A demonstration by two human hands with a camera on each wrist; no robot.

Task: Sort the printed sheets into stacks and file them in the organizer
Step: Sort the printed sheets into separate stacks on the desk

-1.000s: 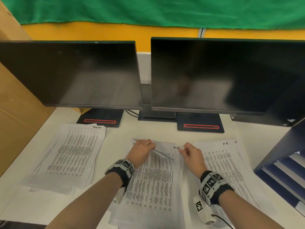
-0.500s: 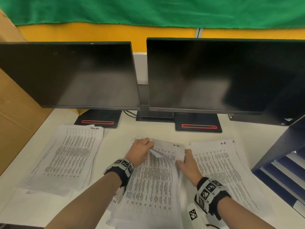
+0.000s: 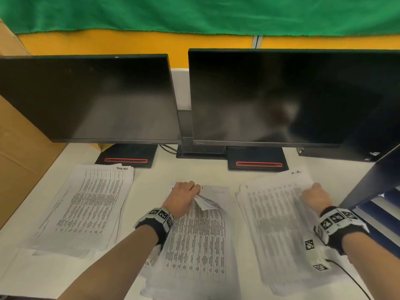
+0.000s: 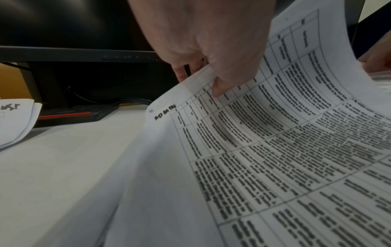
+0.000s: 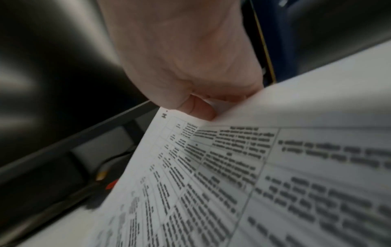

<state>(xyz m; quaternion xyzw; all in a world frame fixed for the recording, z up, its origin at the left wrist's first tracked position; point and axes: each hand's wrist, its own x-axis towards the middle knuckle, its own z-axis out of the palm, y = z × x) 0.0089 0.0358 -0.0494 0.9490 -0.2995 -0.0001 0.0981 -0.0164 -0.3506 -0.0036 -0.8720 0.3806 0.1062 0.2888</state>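
Three stacks of printed table sheets lie on the white desk: a left stack, a middle stack and a right stack. My left hand pinches the curled top edge of the middle stack's upper sheet, thumb on top. My right hand pinches one printed sheet by its top right part and holds it over the right stack; it is blurred. The dark blue organizer stands at the far right, its shelves partly out of view.
Two dark monitors on black bases stand close behind the stacks. A cardboard panel walls the left side. Cables run between the monitor bases. A wrist cable trails over the desk's front right.
My right hand has taken a sheet from the middle stack and carried it right, over the right stack. The left hand has stayed on the middle stack's top edge.
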